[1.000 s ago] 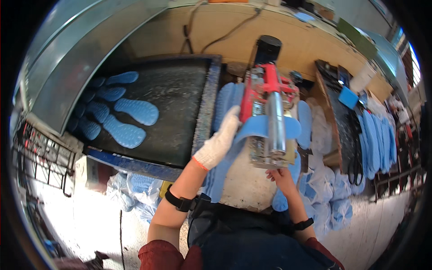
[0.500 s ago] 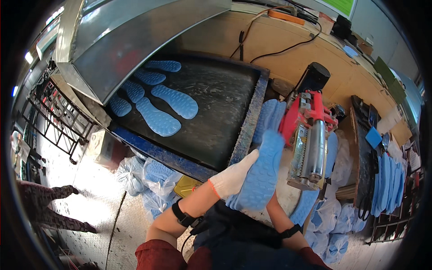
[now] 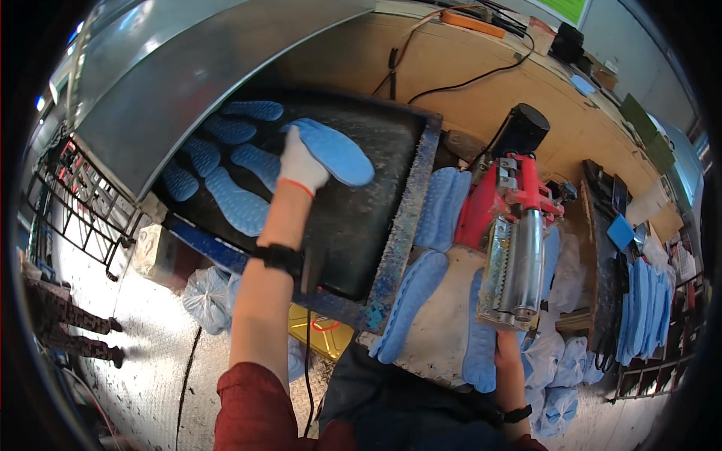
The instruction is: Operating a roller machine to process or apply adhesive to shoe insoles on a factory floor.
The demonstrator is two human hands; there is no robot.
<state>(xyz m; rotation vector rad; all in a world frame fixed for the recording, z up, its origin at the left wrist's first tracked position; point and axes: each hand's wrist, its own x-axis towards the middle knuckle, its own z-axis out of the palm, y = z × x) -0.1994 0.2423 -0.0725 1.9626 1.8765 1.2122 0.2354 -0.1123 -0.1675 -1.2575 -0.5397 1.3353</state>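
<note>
Meanwhile, gloved left hand (image 3: 301, 164) gripping blue insole (image 3: 336, 150) at upper centre, long axis running rightward over black tray (image 3: 376, 218); right hand (image 3: 505, 347) grip unclear.

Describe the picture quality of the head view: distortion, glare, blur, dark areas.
Head view: strong fisheye, so the wooden bench edge and the metal hood bow toward a black rim; soft glare on the hood and the roller machine; centre sharp, with the left hand on a blue insole over the dark belt crisp; the right hand lies partly hidden under the machine.
</note>
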